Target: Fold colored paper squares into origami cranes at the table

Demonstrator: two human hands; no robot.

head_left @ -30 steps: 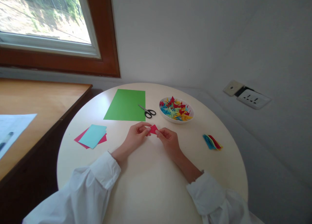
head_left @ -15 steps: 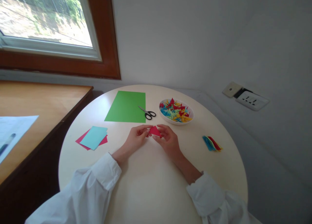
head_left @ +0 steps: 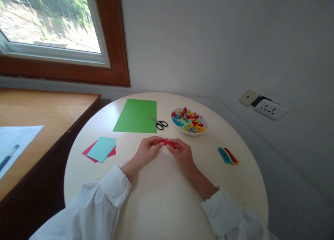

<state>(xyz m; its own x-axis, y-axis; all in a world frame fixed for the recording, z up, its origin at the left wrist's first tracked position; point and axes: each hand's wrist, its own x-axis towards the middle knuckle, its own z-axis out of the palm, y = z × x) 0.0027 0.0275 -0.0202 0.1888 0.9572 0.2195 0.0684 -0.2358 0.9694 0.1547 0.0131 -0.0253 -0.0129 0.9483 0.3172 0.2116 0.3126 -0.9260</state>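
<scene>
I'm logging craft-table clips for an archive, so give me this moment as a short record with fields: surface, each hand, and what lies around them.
surface: round cream table
left hand: pinches left end of small red folded paper
right hand: pinches the same paper's right end
behind hands: green paper sheet, black-handled scissors, white bowl of coloured folded papers
left side: light blue paper sheet on pink paper sheet
right side: small stack of coloured paper pieces

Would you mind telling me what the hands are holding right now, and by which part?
Both hold one small red folded paper. The left hand pinches its left end with the fingertips, and the right hand pinches its right end.
</scene>
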